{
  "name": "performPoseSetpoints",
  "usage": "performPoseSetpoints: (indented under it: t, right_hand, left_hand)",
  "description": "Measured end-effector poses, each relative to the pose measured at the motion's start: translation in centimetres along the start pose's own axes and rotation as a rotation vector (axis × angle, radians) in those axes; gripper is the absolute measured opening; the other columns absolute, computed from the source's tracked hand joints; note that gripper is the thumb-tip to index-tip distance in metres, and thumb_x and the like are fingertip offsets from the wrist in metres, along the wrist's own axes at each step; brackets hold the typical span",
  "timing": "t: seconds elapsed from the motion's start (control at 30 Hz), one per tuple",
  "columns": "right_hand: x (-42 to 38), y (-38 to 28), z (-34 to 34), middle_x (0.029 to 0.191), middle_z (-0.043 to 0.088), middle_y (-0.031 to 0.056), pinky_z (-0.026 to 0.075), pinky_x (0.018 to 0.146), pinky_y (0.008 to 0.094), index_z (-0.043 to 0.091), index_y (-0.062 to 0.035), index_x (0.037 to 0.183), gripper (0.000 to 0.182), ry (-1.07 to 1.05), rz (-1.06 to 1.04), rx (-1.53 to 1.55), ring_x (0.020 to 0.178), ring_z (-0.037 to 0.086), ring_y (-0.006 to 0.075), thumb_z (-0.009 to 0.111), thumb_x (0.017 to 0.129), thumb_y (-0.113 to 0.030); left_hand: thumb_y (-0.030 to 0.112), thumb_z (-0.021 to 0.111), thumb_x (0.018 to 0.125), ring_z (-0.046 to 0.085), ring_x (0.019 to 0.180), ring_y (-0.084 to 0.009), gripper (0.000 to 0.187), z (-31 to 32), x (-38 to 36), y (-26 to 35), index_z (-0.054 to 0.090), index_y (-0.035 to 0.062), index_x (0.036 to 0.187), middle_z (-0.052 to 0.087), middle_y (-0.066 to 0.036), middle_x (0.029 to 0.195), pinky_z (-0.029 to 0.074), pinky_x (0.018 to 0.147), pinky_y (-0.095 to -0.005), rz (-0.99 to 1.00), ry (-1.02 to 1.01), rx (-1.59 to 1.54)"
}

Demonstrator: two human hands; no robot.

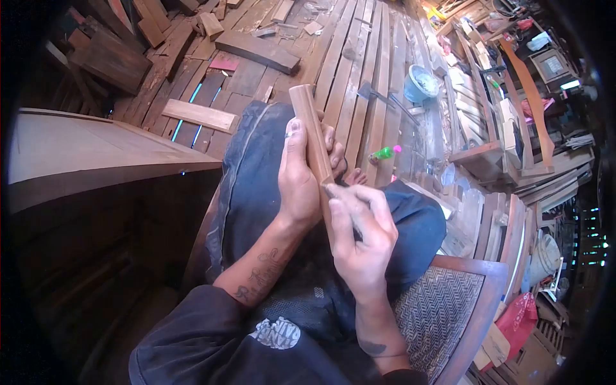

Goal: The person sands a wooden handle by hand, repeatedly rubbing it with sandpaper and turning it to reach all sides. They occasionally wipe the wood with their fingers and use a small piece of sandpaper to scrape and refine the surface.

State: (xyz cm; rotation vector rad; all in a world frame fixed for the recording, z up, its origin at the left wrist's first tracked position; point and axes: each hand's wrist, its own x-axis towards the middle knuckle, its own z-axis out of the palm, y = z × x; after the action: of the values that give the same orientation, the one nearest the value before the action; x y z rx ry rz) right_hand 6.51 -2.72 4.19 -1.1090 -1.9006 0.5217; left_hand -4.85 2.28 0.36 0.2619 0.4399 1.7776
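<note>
A long, narrow wooden piece [312, 138] lies tilted above my lap, its far end pointing up and slightly left. My left hand [300, 173] is wrapped round its middle, thumb along the near side and fingers curled on the far side. My right hand [360, 228] is closed in a pinch at the lower part of the wood, its fingertips against the surface. Something small and dark shows at those fingertips, too small to name. The lower end of the wood is hidden behind my right hand.
A loose board [200, 115] and a thick plank [258, 51] lie on the slatted floor ahead. To the right are a blue bucket [421, 84], a green bottle [383, 153] and a woven-seat chair [443, 314]. A pale panel [96, 144] stands at the left.
</note>
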Motion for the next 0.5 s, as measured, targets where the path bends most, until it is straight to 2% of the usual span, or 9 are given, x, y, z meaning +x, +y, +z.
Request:
performPoseSetpoints:
  t: [0.07, 0.2, 0.33, 0.43, 0.5]
  right_hand:
    - [0.1, 0.2, 0.1, 0.101, 0.067, 0.0124, 0.058, 0.077, 0.0367, 0.08, -0.0024, 0.116, 0.022, 0.007, -0.02, -0.014, 0.088, 0.07, 0.0258, 0.079, 0.094, -0.002]
    - [-1.9, 0.2, 0.0, 0.1, 0.066, 0.0126, 0.056, 0.073, 0.0351, 0.079, -0.0023, 0.118, 0.025, -0.019, 0.07, 0.044, 0.084, 0.067, 0.0234, 0.079, 0.093, -0.002]
    - [-1.3, 0.3, -0.1, 0.1, 0.065, 0.0121, 0.055, 0.071, 0.0341, 0.079, -0.0018, 0.119, 0.025, 0.055, -0.002, 0.002, 0.081, 0.066, 0.0216, 0.079, 0.094, -0.001]
    - [-1.0, -0.1, -0.4, 0.1, 0.065, 0.0119, 0.055, 0.071, 0.0344, 0.079, -0.0012, 0.118, 0.024, 0.082, 0.009, 0.001, 0.081, 0.066, 0.0208, 0.078, 0.094, -0.001]
    - [-1.9, -0.2, -0.7, 0.099, 0.065, 0.0118, 0.055, 0.071, 0.0348, 0.079, -0.0009, 0.117, 0.023, 0.051, 0.041, 0.005, 0.081, 0.067, 0.0206, 0.078, 0.094, -0.001]
  left_hand:
    - [0.046, 0.036, 0.117, 0.049, 0.074, -0.0135, 0.046, 0.0, -0.3, -0.1, 0.046, 0.0068, 0.139, 0.048, -0.004, 0.095, 0.043, 0.065, -0.0295, -0.003, -0.001, 0.016]
    - [0.046, 0.036, 0.117, 0.049, 0.075, -0.0137, 0.046, -0.6, -0.3, -0.1, 0.047, 0.0063, 0.138, 0.048, -0.004, 0.096, 0.044, 0.068, -0.0298, 0.028, -0.036, 0.058]
    - [0.046, 0.034, 0.117, 0.049, 0.076, -0.0141, 0.046, 0.6, -1.5, -0.7, 0.047, 0.0066, 0.136, 0.048, -0.004, 0.095, 0.045, 0.071, -0.0309, 0.014, -0.059, 0.082]
    - [0.049, 0.029, 0.118, 0.047, 0.073, -0.0129, 0.05, 1.6, -2.0, -1.2, 0.046, 0.0056, 0.136, 0.047, -0.003, 0.092, 0.041, 0.064, -0.026, -0.048, 0.004, 0.066]
    - [0.047, 0.03, 0.118, 0.047, 0.075, -0.0133, 0.047, 0.9, -1.6, -1.1, 0.046, 0.006, 0.135, 0.047, -0.004, 0.092, 0.043, 0.068, -0.0279, 0.005, -0.021, 0.125]
